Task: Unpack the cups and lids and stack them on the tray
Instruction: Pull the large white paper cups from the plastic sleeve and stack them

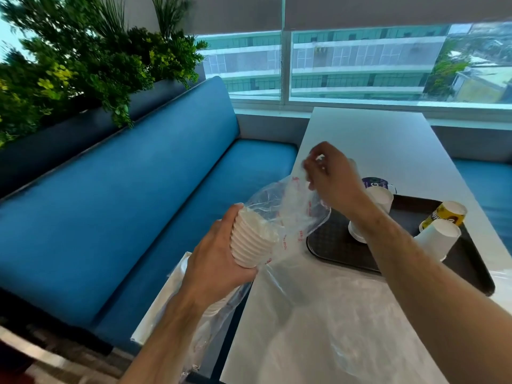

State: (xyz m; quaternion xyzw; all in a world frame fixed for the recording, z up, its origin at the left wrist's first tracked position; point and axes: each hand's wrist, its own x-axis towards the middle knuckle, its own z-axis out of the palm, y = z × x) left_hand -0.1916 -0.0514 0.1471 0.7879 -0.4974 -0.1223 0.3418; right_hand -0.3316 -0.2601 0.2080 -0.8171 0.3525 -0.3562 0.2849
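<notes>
**Peeling the sleeve off the cups**

My left hand [221, 245] grips the nested cup stack [250, 239] beside the counter [374, 139]; my right hand [329, 173] pinches the plastic bag [293, 212]. I should pull steadily, then carry cups onto the tray [332, 245].

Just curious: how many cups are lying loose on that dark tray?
3: a white cup at the back, mostly behind the right arm, a yellow cup farther right, and another white cup just before it. More may be hidden.

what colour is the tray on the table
The tray is black with a fine textured grid, clearest in the head view.
</notes>
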